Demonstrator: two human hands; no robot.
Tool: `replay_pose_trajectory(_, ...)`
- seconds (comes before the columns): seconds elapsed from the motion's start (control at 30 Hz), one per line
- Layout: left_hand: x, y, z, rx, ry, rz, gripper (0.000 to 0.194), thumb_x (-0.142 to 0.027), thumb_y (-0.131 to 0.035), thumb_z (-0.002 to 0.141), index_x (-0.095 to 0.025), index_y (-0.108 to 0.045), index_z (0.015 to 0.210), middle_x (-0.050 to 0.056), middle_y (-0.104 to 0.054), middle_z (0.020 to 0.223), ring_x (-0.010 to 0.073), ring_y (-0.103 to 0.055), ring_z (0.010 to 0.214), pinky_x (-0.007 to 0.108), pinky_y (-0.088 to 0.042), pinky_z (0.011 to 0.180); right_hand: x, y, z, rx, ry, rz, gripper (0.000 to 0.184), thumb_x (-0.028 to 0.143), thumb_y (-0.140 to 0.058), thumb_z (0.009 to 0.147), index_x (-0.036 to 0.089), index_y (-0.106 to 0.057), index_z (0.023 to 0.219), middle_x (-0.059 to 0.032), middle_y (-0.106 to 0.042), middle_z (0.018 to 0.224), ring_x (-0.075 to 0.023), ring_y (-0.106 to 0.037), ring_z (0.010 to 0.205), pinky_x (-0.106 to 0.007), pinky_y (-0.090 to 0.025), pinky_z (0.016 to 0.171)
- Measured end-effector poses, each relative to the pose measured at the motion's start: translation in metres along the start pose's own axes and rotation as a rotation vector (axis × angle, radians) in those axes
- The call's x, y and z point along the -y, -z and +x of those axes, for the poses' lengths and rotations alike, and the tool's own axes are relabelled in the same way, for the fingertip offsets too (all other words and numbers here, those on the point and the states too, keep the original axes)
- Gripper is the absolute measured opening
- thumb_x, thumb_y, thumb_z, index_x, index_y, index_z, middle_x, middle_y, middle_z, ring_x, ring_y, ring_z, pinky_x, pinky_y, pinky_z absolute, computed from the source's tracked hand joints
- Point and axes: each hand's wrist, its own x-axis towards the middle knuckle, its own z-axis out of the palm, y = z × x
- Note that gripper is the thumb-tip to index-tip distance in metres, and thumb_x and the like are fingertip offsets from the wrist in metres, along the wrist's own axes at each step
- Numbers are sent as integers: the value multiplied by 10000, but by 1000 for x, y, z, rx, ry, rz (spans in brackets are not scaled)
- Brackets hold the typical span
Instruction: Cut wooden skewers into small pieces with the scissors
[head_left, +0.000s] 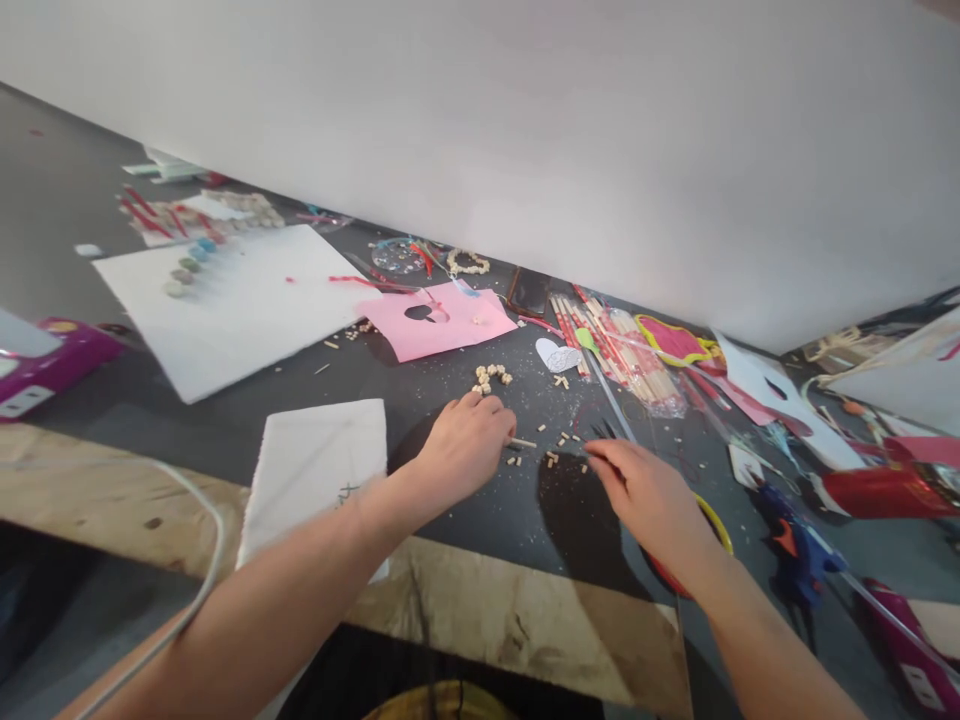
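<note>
My left hand (469,445) is closed, with a thin wooden stick (523,442) poking out from its fingertips toward the right. To its right, my right hand (645,490) hovers low over the dark table with thumb and fingers drawn together. Whatever it may be pinching is hidden or too small to name. Short cut wooden pieces (553,460) are scattered between the two hands. Just beyond the left hand sits a small cluster of pale wooden bits (491,376). Dark pointed tips (604,430) show beside my right fingers, and a yellow and red loop (716,522) shows by that wrist.
A folded white cloth (322,440) lies left of my left arm, near the table's wooden edge (540,610). Farther back are a white board (247,300), pink paper (435,325) and packaged sticks (622,350). A blue glue gun (802,550) lies right; a white cable (214,530) crosses my left forearm.
</note>
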Motion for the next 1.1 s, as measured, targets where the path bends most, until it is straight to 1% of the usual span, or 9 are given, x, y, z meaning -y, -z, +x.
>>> replay_pose_trajectory(0.13, -1, 2, 0, -41, 39, -15, 198, -167, -364, 865, -182, -561, 857, 40, -624, 841, 202, -548, 800, 319, -390, 666, -13, 4, -28, -2, -34, -134, 227, 319, -445, 857, 197, -575, 997, -72, -631, 961, -235, -572, 895, -376, -460, 761)
replay_pose_trajectory(0.2, -3, 1, 0, -36, 39, -24, 202, -171, -349, 874, -180, -551, 871, 38, -620, 826, 188, -556, 766, 306, -390, 650, -18, 2, -42, 12, -54, -199, 259, 353, -465, 842, 195, -582, 1010, -83, -617, 979, -252, -550, 902, -410, -451, 787)
replay_pose_trajectory(0.3, -4, -1, -2, -40, 33, -16, 215, -159, -334, 874, -184, -546, 904, 43, -609, 841, 187, -561, 779, 291, -397, 637, -27, -6, -55, -4, -92, -241, 266, 354, -451, 845, 190, -599, 993, -93, -588, 1008, -250, -533, 904, -416, -443, 812)
replay_pose_trajectory(0.5, -5, -6, -3, -36, 44, 6, 300, -55, -343, 812, -187, -521, 1015, 63, -588, 971, 194, -567, 840, 287, -424, 669, -42, -16, -60, -74, -131, -190, 275, 359, -402, 871, 197, -603, 966, -93, -555, 1020, -223, -540, 932, -388, -445, 838)
replay_pose_trajectory(0.63, -5, -6, -3, -16, 55, -13, 276, -90, -320, 840, -184, -517, 1009, 72, -574, 980, 192, -581, 784, 288, -431, 627, -44, -15, -63, -91, -134, -168, 317, 428, -436, 853, 194, -588, 1004, -94, -550, 1043, -230, -527, 947, -388, -435, 852)
replay_pose_trajectory(0.73, -5, -5, -2, -13, 58, -31, 262, -104, -317, 850, -186, -518, 996, 72, -573, 966, 190, -584, 786, 287, -434, 634, -45, -14, -69, -128, -148, -223, 407, 490, -479, 808, 180, -576, 1053, -113, -554, 1057, -266, -505, 966, -433, -412, 867)
replay_pose_trajectory(0.83, -5, -5, -2, -21, 54, -61, 250, -110, -320, 850, -188, -520, 978, 67, -572, 957, 185, -587, 789, 289, -438, 651, -51, -16, -75, -155, -215, -236, 430, 469, -426, 837, 149, -554, 1094, -136, -555, 1061, -280, -508, 986, -446, -411, 863)
replay_pose_trajectory(0.93, -5, -6, -3, -37, 47, -96, 236, -115, -329, 847, -187, -522, 961, 60, -577, 940, 184, -588, 803, 290, -442, 673, -57, -17, -79, -132, -290, -195, 404, 415, -355, 877, 138, -531, 1113, -137, -575, 1025, -264, -543, 947, -426, -433, 840)
replay_pose_trajectory(1.1, -6, -6, -2, -63, 55, -168, 219, -118, -350, 837, -194, -524, 946, 50, -586, 924, 174, -587, 836, 282, -445, 719, -59, -13, -79, -73, -350, -201, 442, 459, -430, 831, 151, -515, 1137, -120, -607, 962, -267, -577, 880, -415, -453, 805)
